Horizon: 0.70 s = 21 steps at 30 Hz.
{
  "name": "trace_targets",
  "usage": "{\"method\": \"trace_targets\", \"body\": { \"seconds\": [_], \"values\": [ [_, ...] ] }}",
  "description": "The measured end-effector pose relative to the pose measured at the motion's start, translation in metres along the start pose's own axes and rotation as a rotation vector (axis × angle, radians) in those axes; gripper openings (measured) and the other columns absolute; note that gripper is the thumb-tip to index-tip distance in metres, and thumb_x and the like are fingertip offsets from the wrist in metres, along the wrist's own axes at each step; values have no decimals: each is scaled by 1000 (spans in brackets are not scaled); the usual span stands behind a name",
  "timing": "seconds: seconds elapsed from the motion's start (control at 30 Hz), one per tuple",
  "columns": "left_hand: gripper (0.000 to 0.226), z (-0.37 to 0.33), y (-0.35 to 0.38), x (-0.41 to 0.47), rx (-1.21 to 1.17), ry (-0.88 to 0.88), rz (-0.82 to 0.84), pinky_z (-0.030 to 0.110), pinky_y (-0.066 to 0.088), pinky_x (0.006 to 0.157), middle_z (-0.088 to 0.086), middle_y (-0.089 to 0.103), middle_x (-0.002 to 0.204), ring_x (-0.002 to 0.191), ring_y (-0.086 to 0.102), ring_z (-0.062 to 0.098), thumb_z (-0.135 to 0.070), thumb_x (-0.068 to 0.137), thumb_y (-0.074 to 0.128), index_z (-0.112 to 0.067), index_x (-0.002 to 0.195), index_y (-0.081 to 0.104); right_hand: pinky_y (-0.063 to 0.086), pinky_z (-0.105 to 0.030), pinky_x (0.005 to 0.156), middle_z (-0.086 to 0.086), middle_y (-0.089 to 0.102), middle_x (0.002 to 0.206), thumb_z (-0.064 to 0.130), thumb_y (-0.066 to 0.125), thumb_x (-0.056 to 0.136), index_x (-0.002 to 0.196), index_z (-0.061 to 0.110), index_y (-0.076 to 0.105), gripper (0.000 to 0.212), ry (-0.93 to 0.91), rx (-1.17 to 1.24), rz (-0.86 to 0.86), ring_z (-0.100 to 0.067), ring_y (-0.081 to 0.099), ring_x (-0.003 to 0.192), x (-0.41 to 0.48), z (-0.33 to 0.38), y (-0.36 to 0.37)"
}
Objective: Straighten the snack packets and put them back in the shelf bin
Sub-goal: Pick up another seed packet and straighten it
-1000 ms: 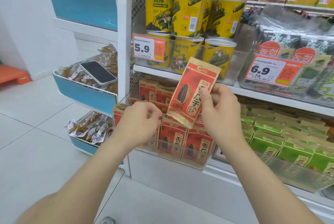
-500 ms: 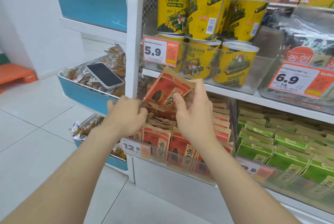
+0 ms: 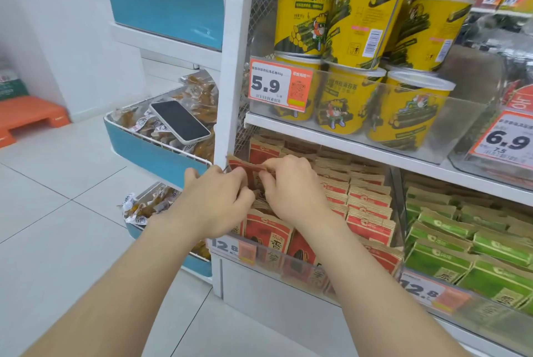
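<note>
Hands [image 3: 215,202] [image 3: 291,189] on packet [image 3: 241,165] beside shelf post [image 3: 235,68]

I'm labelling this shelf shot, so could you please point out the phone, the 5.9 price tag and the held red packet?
phone [image 3: 180,121]: head view, middle of its dark screen.
5.9 price tag [image 3: 265,86]: head view, on the printed digits.
held red packet [image 3: 245,165]: head view, its visible top edge.

Directly above the grip on the held packet [image 3: 240,163], the shelf board [image 3: 331,141] caps vertical clearance. Just left of the grip stand the white upright [image 3: 230,82] and the wire mesh [image 3: 245,137]. Below and right of the grip, standing red packets [image 3: 366,206] fill the bin. The clear front wall [image 3: 288,265] stands nearer than the grip. Passage is open over that wall.
</note>
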<state>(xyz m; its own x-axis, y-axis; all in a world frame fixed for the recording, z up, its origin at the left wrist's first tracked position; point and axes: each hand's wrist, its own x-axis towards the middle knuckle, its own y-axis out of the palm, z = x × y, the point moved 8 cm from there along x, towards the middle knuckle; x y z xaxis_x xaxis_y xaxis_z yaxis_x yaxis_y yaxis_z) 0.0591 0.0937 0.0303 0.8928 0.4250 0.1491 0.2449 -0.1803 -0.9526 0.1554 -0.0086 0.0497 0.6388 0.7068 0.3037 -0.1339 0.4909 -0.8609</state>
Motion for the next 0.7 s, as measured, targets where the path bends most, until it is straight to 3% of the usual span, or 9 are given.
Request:
{"method": "trace_targets", "body": {
  "seconds": [0.13, 0.33, 0.5, 0.7],
  "values": [
    [49, 2, -1, 0, -6, 24, -1, 46, 28, 88, -6, 60, 82, 92, 48, 12, -47, 93, 17, -28, 92, 62, 43, -49, 108, -12, 58, 140, 28, 56, 106, 136, 26, 72, 34, 137, -173, 115, -40, 46, 132, 10, -11, 9],
    [64, -1, 1, 0, 43, 97, 74, 46, 30, 90, -2, 61, 78, 93, 46, 11, -66, 80, 18, -25, 80, 68, 37, -51, 111, -10, 57, 145, 27, 61, 106, 130, 19, 74, 28, 159, -283, 182, -42, 39, 139, 24, -17, 20],
    [69, 6, 3, 4, 1, 124, 86, 48, 32, 94, -9, 64, 105, 104, 48, 15, -60, 82, 14, -25, 104, 69, 30, -54, 114, -9, 57, 144, 21, 59, 105, 124, 19, 74, 24, 171, -398, 214, -44, 33, 143, 32, -15, 28],
    [74, 5, 4, 8, 67, 98, 64, 47, 29, 98, -13, 52, 148, 119, 42, 15, -61, 93, 14, -27, 141, 59, 25, -57, 114, -13, 64, 135, 15, 56, 101, 117, 16, 68, 20, 191, -438, 297, -48, 27, 148, 36, -13, 35]
  ]
}}
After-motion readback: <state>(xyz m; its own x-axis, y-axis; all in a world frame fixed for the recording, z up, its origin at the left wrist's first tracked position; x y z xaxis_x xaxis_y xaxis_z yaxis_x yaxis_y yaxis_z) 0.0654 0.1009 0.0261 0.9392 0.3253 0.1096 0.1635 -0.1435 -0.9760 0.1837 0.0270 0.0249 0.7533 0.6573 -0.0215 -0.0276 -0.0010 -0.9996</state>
